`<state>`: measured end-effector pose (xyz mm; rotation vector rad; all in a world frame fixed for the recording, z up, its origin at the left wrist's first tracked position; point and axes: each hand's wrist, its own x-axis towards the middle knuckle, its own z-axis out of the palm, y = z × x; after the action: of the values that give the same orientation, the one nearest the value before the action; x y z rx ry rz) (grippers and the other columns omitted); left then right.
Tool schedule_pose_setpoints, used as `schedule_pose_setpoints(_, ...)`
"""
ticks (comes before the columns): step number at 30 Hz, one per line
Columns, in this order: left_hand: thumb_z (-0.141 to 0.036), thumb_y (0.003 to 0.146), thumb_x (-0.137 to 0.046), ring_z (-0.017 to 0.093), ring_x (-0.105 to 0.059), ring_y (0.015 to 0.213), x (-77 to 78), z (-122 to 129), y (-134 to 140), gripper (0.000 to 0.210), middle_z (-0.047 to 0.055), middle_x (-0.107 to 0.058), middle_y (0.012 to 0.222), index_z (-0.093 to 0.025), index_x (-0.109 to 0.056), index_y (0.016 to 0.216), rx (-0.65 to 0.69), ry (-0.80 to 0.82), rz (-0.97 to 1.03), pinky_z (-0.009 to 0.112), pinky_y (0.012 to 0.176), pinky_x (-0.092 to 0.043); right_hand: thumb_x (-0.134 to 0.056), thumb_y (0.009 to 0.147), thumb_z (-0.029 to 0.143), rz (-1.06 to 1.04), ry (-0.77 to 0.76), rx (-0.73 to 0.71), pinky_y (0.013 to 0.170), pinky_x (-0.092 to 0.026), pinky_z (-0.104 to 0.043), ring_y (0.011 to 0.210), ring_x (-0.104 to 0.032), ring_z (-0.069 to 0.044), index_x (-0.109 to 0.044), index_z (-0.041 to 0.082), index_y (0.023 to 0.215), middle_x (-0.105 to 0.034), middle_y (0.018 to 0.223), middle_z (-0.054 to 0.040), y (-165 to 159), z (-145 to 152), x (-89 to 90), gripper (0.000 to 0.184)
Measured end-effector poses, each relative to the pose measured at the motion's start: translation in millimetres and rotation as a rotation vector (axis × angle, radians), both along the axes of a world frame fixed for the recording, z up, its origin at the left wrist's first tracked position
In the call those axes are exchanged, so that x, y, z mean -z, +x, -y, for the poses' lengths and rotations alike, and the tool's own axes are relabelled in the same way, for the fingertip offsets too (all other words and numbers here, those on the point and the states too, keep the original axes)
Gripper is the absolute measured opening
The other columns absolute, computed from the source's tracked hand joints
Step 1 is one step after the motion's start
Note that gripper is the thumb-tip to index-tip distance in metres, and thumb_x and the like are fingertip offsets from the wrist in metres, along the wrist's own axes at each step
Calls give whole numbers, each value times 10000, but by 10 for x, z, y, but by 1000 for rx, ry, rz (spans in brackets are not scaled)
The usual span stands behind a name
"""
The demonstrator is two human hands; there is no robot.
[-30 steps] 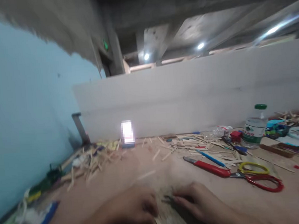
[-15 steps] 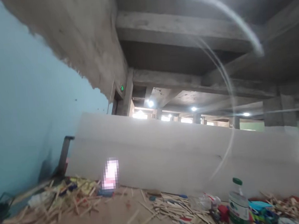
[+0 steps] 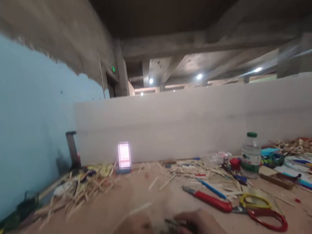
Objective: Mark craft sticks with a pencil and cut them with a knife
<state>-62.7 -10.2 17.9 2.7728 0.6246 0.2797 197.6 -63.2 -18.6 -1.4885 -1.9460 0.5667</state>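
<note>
At the bottom edge of the view, my left hand (image 3: 134,231) is smeared by motion, and its fingers cannot be told apart. My right hand (image 3: 202,226) is close beside it on the right, fingers curled around something small, dark and greyish that is too blurred to name. Just beyond the right hand lie red-handled pliers (image 3: 212,201), with a thin blue tool (image 3: 212,189) alongside. Scissors with one yellow and one red loop (image 3: 269,220) rest to the right of the pliers.
Thin wooden sticks (image 3: 82,195) lie heaped at the left. A bottle with a green cap (image 3: 251,156) stands at the back right near a red object (image 3: 234,164). A blurred bright upright rectangle (image 3: 124,155) stands before a pale partition (image 3: 178,126).
My view has tilted down and levelled. Both hands have come into sight at the bottom, along with the pliers and scissors.
</note>
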Motion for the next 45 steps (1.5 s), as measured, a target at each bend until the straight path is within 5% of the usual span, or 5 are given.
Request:
schedule_pose_setpoints(5, -259, 1053, -676, 212, -702, 1050, 361, -69, -47, 138, 59, -747, 1088, -171, -742, 970, 12, -103, 90, 434, 999, -593, -610, 998, 389, -97, -179, 83, 733, -602, -376, 830, -776, -289, -818, 106, 1255, -820, 834, -106, 95, 58, 38, 435)
schedule_pose_setpoints(10, -342, 1042, -656, 232, -689, 991, 350, -161, -12, 233, 79, -744, 1035, -188, -772, 910, 36, -97, 118, 416, 938, -548, -655, 888, 423, -85, -260, 7, 792, -599, -379, 985, -785, -331, -895, 188, 1037, -864, 1055, -125, 264, 76, -190, 368)
schedule_pose_setpoints(15, -416, 1022, -715, 353, -635, 1402, 310, -160, -6, 398, 134, -693, 1508, -281, -758, 1394, 156, -53, 19, 541, 1221, -449, -658, 949, 461, -26, -386, -170, 674, -592, -325, 817, -790, -260, -918, 297, 1020, -878, 965, -45, 256, 178, -297, 315)
schedule_pose_setpoints(28, -750, 956, -723, 370, -503, 1585, 499, 24, 205, 906, 194, -510, 1708, -147, -566, 1613, 71, 48, -121, 529, 1334, -349, -633, 1067, 360, 110, -177, -330, 580, -612, -242, 720, -823, -196, -910, 290, 1064, -886, 950, -18, 386, 191, -163, 285)
schedule_pose_setpoints(45, -800, 929, -717, 426, -456, 1612, 586, 116, 238, 930, 261, -489, 1702, -78, -648, 1511, 11, 113, -47, 615, 1349, -337, -608, 1110, 533, 244, -91, -234, 494, -574, -219, 724, -820, -192, -898, 318, 1176, -878, 917, -15, 422, 281, -117, 367)
